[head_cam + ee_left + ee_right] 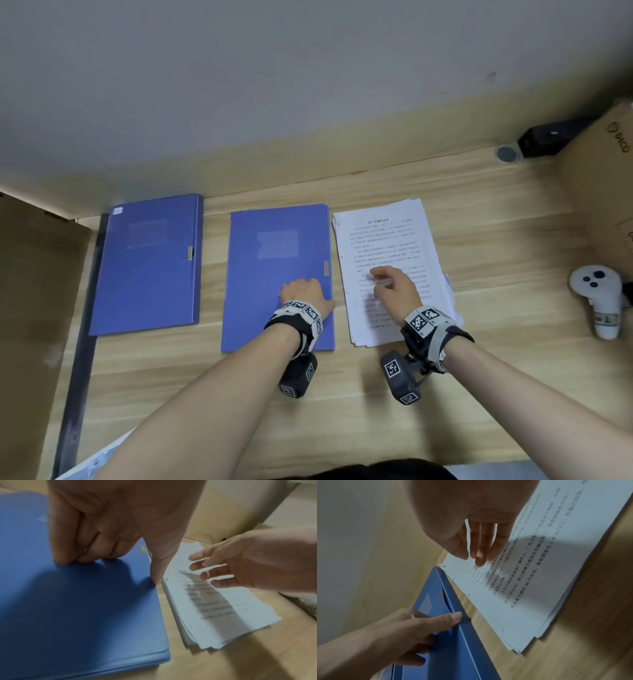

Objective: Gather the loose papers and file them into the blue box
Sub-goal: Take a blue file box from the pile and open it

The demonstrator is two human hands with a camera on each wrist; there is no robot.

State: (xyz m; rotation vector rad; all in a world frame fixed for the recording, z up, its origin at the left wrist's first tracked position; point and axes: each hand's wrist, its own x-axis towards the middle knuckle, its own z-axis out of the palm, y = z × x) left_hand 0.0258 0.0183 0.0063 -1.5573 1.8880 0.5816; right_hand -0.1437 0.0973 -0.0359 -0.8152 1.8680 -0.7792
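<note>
A closed blue box (274,253) (77,608) (453,649) lies flat in the middle of the wooden desk. My left hand (305,293) (116,569) rests on its lid near the right edge. The fingers are curled with their tips on the lid, and the thumb lies along the edge by the gold clasp (326,268). Just right of the box lies an uneven stack of printed papers (383,240) (214,608) (530,588). My right hand (387,284) (476,558) hovers over the stack's middle with relaxed, nearly straight fingers, holding nothing.
A second closed blue box (147,267) lies at the left. A white controller (597,294) sits at the right, with a cardboard box (603,192) and a black device (551,137) behind it. Cardboard (30,291) stands at the left edge; the wall is close behind.
</note>
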